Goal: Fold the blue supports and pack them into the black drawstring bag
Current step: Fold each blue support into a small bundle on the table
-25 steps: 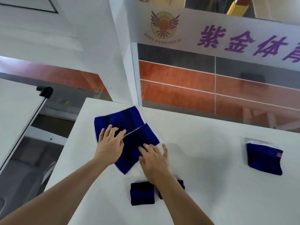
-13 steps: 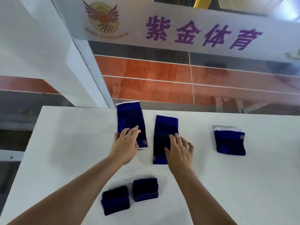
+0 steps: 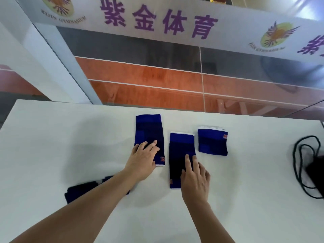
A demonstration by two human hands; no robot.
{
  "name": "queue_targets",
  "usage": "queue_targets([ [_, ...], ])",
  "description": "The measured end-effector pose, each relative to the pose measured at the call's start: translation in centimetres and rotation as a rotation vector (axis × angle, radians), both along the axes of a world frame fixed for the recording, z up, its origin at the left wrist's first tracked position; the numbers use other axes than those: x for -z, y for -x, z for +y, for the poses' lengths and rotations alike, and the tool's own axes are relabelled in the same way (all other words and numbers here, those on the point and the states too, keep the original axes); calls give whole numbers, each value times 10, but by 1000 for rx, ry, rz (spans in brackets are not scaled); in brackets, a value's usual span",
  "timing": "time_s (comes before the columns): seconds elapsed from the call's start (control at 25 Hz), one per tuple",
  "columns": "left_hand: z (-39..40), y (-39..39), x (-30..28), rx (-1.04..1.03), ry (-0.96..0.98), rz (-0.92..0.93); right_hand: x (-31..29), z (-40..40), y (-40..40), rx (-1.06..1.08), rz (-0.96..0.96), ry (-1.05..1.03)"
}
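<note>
A white table (image 3: pixel 52 137) seen from above, with a person's two bare arms reaching forward over it. Two long blue supports lie flat and unfolded side by side near the middle of the surface, close together but not touching. The left hand (image 3: pixel 142 160) rests palm down on the near end of the left support (image 3: pixel 149 130), fingers straight and slightly spread. The right hand (image 3: pixel 194 178) presses flat on the near half of the right support (image 3: pixel 181 148), fingers extended, gripping nothing. Just beside that one, toward the right edge, sits a folded support (image 3: pixel 212 142). More folded dark blue pieces (image 3: pixel 80 191) lie nearer the front edge, partly hidden under the left forearm. At the far right edge is the black drawstring bag (image 3: pixel 315 172) with its looped cord (image 3: pixel 298 163).
</note>
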State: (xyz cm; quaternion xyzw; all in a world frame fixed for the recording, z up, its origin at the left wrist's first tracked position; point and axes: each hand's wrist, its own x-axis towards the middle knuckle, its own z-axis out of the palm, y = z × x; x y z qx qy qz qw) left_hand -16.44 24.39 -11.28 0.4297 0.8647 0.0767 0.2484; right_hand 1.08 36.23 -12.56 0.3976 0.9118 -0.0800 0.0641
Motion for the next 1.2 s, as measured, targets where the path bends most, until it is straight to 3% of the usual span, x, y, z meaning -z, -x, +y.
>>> queue_targets([
  [0.4,-16,-153,-8,-125,3,21,2,13,-115,-122,51,36],
  [0.68,-42,-228,-15,-101,-10,24,-5,8,-145,-166,128,2],
  [0.92,-49,-191,-16,-280,-117,158,-15,-24,-158,-247,262,77],
  [1.2,-46,-149,3,-388,-55,194,-11,-53,-161,-103,93,115],
])
